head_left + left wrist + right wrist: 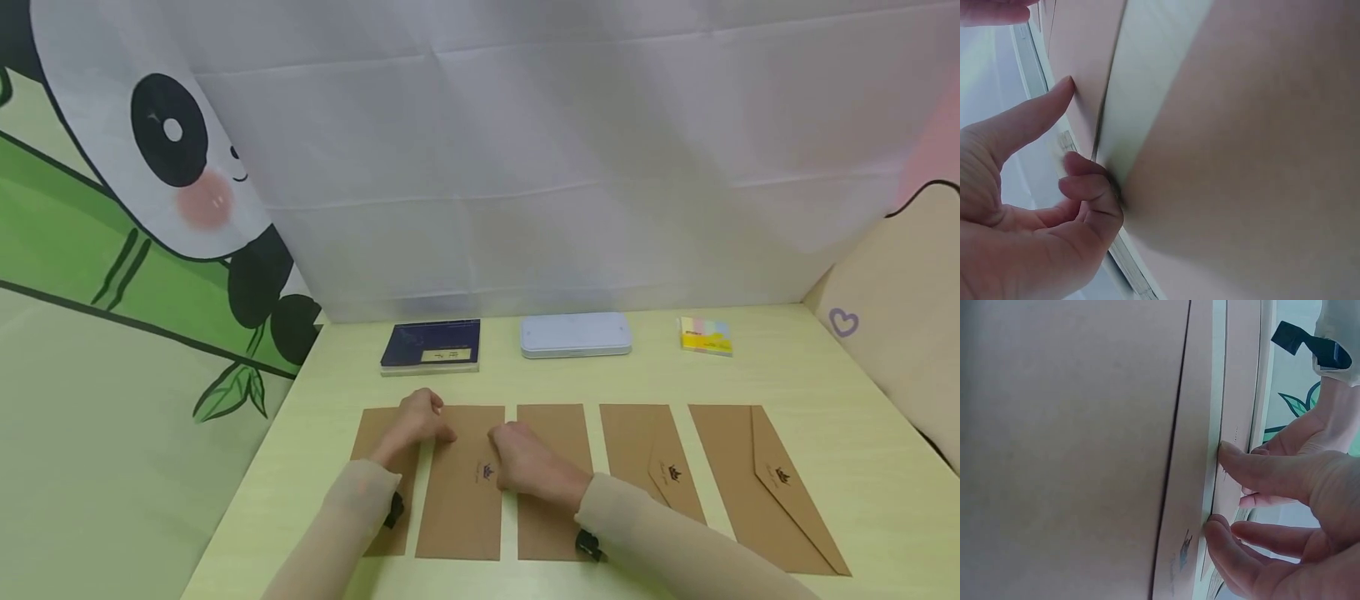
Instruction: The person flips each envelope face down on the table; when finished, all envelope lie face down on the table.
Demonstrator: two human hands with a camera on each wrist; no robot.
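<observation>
Several brown paper envelopes lie in a row on the table. Both hands are at the second envelope from the left [457, 517], which has a small crown print near its right edge. My left hand [416, 425] bends over its upper left side, between it and the leftmost envelope [386, 533]. In the left wrist view the left thumb [1054, 106] reaches onto the paper while the other fingers bend loosely beside its edge. At the right edge, my right hand [532, 462] touches the paper with thumb and fingertips set apart [1229, 450]. The third envelope [551, 425] lies partly beneath that hand.
Two more envelopes, a fourth [626, 442] and a fifth [731, 450], lie to the right with pointed flaps showing. Behind the row are a dark blue notebook [431, 342], a pale case [576, 335] and a colourful sticky-note pad [705, 336]. A white cloth [525, 167] hangs at the back.
</observation>
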